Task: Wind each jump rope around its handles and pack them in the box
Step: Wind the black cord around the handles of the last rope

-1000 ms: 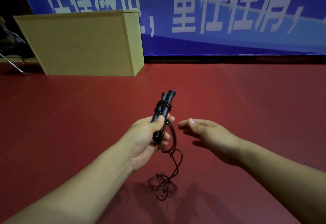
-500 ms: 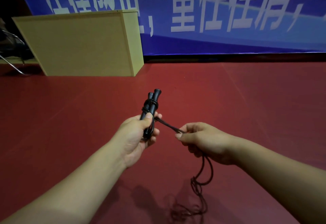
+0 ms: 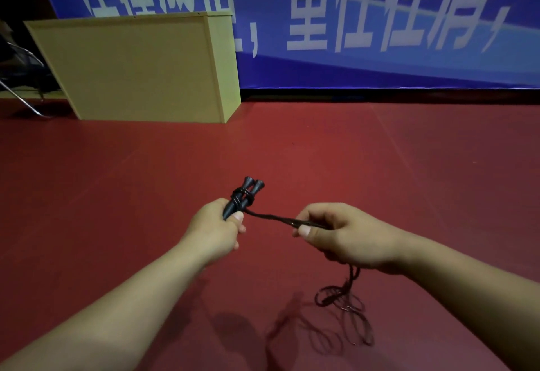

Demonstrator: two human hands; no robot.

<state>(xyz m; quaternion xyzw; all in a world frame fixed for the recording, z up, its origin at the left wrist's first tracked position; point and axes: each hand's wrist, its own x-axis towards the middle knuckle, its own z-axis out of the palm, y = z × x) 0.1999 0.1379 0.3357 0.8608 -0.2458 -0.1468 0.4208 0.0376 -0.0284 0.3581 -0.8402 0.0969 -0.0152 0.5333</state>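
My left hand (image 3: 214,229) grips two black jump rope handles (image 3: 245,195) held side by side, their tips pointing up and away. A few turns of the black rope are wound around the handles just above my fingers. From there the rope (image 3: 280,218) runs taut to the right into my right hand (image 3: 340,236), which pinches it between thumb and fingers. Below that hand the remaining rope hangs down and ends in a loose tangle (image 3: 344,306) over the red floor. The tan box (image 3: 137,69) stands at the back left, far from both hands.
Red floor (image 3: 380,166) spreads all around. A blue banner (image 3: 380,20) with white characters lines the back wall. Metal chair legs (image 3: 23,99) show at the far left, beside the box.
My right hand went from open and apart from the rope to pinching it, then pulled it taut to the right. The loose tangle swung from below my left hand to below my right.
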